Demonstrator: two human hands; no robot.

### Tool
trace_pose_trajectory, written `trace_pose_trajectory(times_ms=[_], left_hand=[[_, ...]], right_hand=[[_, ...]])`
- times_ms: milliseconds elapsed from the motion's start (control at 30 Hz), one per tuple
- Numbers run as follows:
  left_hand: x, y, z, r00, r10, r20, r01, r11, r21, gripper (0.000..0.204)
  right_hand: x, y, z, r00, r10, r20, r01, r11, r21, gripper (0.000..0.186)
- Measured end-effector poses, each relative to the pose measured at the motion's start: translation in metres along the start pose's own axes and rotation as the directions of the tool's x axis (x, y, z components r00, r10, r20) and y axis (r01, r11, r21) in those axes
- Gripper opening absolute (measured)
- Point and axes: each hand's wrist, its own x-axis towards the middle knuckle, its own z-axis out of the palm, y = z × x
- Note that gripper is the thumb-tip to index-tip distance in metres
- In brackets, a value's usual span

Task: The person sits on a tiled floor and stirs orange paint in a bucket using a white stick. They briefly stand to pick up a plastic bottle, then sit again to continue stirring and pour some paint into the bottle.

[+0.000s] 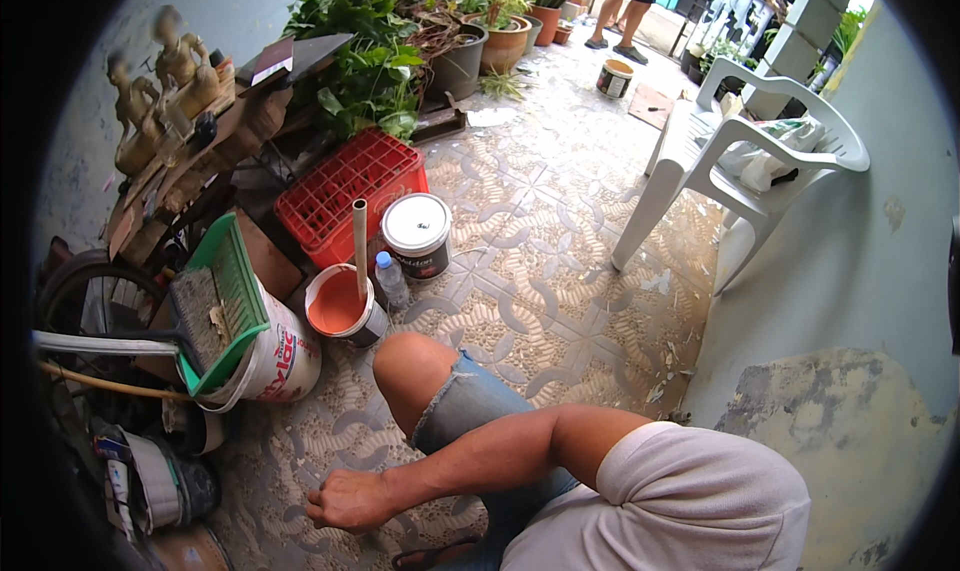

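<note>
My right arm reaches across to the left, over my bent leg in denim shorts point(470, 406). At its end my right hand point(352, 500) hangs low over the patterned tile floor point(545, 301), fingers curled closed. The back of the hand hides what they hold, if anything. My left hand is out of view. Beyond the right hand is a white bucket of orange paint point(334, 303) with a stick point(360, 246) standing in it. A plastic bottle with a blue cap point(392, 283) and a lidded paint pail point(417, 233) stand beside it.
To the left are a white bucket point(287, 359) with a green paint tray point(245, 306), and a dark bucket point(172, 486). Farther off are a red crate point(350, 186) and potted plants point(505, 41). A white plastic chair point(725, 151) stands near the right wall; another person's legs point(625, 16) show beyond.
</note>
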Motion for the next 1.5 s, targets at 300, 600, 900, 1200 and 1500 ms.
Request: trace_pose_trajectory(times_ms=[300, 600, 900, 1200, 1500], left_hand=[[-0.014, -0.031, -0.121, 0.979, -0.030, -0.203, 0.022, 0.999, -0.044, 0.060], [-0.054, -0.117, -0.306, 0.899, -0.166, -0.405, 0.157, 0.986, -0.057, 0.061], [-0.020, -0.005, -0.242, 0.854, -0.083, 0.513, -0.072, 0.959, 0.276, 0.052], [0.044, -0.026, -0.282, 0.615, -0.272, 0.740, -0.064, 0.919, 0.390, 0.041], [0.059, 0.014, -0.251, 0.557, -0.585, 0.590, 0.219, 0.788, 0.575, 0.032]], right_hand=[[-0.003, 0.002, -0.027, 0.999, 0.032, -0.021, -0.032, 0.999, -0.017, 0.029], [-0.022, 0.015, -0.171, 0.942, 0.332, 0.038, -0.302, 0.893, -0.334, 0.050], [-0.033, 0.103, -0.190, 0.855, 0.187, 0.484, -0.040, 0.954, -0.297, 0.090], [-0.004, 0.138, -0.211, 0.741, 0.312, 0.595, -0.226, 0.950, -0.216, 0.064], [-0.025, 0.112, -0.223, 0.457, 0.531, 0.713, -0.600, 0.776, -0.193, 0.052]])
